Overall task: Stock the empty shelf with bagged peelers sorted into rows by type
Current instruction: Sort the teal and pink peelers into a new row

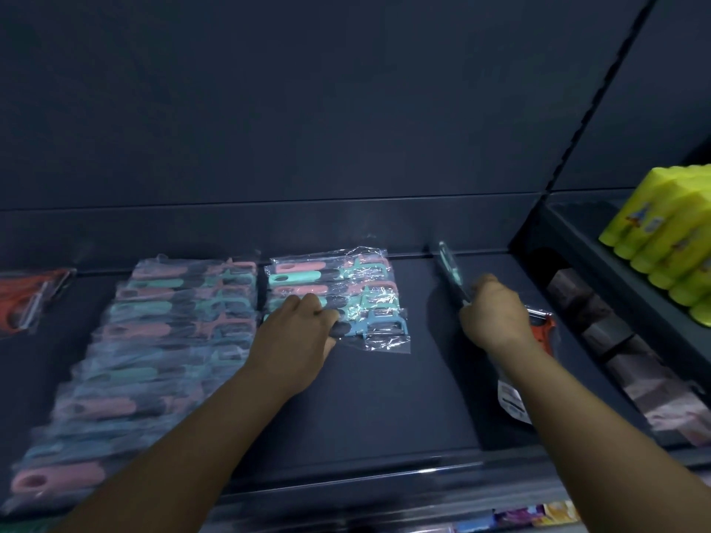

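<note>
On the dark shelf [384,398] a long row of bagged pink and teal peelers [154,340] runs from the back to the front edge at the left. A shorter second row of bagged peelers [331,286] lies at the back centre. My left hand [300,328] rests on its front end, holding a blue bagged peeler [381,327] by the handle. My right hand [496,313] grips a bundle of bagged peelers [450,271] with a red one [542,328] below the wrist. A red bagged peeler [27,298] lies far left.
Yellow bottles [669,240] stand on the neighbouring shelf at the right, with wrapped packs [615,340] below them. The shelf's back wall [269,128] rises behind the rows. Colourful packages [534,515] show under the front lip.
</note>
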The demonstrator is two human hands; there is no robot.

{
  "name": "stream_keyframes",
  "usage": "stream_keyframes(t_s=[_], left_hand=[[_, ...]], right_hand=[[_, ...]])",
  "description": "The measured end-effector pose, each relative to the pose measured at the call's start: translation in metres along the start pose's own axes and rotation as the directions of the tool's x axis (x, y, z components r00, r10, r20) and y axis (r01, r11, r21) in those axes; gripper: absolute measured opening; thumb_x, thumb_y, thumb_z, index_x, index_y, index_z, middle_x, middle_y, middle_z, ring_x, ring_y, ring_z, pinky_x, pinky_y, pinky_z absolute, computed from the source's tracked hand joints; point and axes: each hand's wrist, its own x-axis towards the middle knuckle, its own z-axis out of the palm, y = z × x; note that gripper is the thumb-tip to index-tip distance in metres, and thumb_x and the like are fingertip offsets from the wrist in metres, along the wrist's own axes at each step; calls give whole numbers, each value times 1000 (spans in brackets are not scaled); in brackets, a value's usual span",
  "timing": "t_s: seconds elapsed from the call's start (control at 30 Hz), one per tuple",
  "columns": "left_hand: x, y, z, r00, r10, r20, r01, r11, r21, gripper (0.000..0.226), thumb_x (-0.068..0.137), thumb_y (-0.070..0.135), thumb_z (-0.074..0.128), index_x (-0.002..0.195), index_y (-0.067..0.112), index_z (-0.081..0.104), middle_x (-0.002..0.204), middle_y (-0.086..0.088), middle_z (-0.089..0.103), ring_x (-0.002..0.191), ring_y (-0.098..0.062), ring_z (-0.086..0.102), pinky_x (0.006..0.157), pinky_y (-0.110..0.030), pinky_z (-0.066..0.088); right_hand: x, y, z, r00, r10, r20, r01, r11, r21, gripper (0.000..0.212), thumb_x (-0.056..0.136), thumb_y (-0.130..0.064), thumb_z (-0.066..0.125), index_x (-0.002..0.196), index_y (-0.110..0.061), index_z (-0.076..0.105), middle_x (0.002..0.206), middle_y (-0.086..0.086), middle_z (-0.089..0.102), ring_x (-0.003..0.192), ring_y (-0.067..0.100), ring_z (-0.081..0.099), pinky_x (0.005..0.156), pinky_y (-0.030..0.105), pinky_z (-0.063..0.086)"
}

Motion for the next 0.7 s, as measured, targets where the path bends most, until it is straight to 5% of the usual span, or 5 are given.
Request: stream_keyframes(t_s=[0.13, 0.23, 0.4, 0.57, 0.7], left_hand=[[3, 10, -9, 997, -12, -78, 4, 994, -107, 43, 94, 37, 50, 135, 24, 46, 127, 1, 50, 119, -20, 44, 94, -31, 39], [6, 26, -21, 993, -81, -80, 45, 923, -382, 45, 93, 34, 53, 136, 22, 49, 127, -1, 55, 116, -20, 51, 99, -32, 41], [0, 50, -36, 994, -107, -2, 75, 704, -706, 38, 87, 21, 65, 125, 18, 60, 90, 10, 65, 89, -16, 67, 86, -33, 52], [-11, 41, -35, 994, -110, 9, 97, 836, -541, 14, 85, 22, 58, 98, 15, 59, 84, -2, 67, 78, -24, 63, 72, -39, 52], [-12, 37, -42, 995, -104, -6, 99, 964, -246, 19, 86, 11, 49, 104, 13, 52, 106, -6, 56, 101, -25, 53, 77, -31, 40]], right_hand=[[-10, -9, -1, 998, -46, 52, 24, 930, 368, 34, 79, -4, 60, 113, -9, 60, 104, 9, 68, 100, 30, 64, 88, 35, 49], [-30, -27, 4, 975, -90, 203, -98, 647, 756, 26, 79, 11, 57, 98, -5, 61, 89, 12, 65, 75, 24, 62, 72, 34, 52], [-57, -56, 10, 888, -220, 404, -313, 354, 881, 25, 79, 16, 60, 93, -5, 56, 95, 23, 66, 81, 30, 63, 76, 39, 53], [-65, -60, 12, 852, -262, 453, -371, 307, 876, 20, 87, 12, 54, 79, -6, 54, 61, 6, 63, 53, 16, 61, 59, 24, 54], [-63, -66, 8, 876, -254, 410, -341, 273, 899, 17, 87, 9, 55, 87, -7, 51, 72, 10, 61, 62, 20, 59, 61, 24, 55]])
